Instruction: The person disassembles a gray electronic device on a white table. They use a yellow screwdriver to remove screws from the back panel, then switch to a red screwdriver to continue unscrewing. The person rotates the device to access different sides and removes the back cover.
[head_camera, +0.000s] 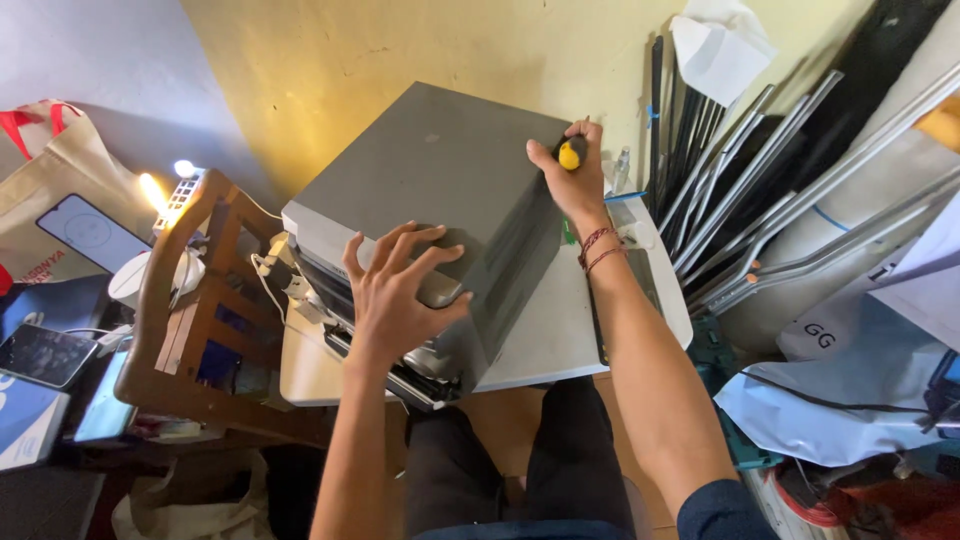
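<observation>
A grey metal box-shaped device (440, 170) stands tilted on a small pale table (545, 340) in front of me. My left hand (400, 290) rests spread on its near corner, fingers apart, steadying it. My right hand (575, 170) is closed around a screwdriver with a yellow and black handle (570, 153), held against the device's far right edge. A red thread band circles my right wrist. White cables (285, 285) hang from the device's left side.
A wooden chair (190, 300) stands at the left with a lit lamp and gadgets behind it. Several metal rods and tubes (760, 190) lean against the yellow wall at right. Pale plastic bags (850, 400) lie at the lower right. My dark-trousered legs are below the table.
</observation>
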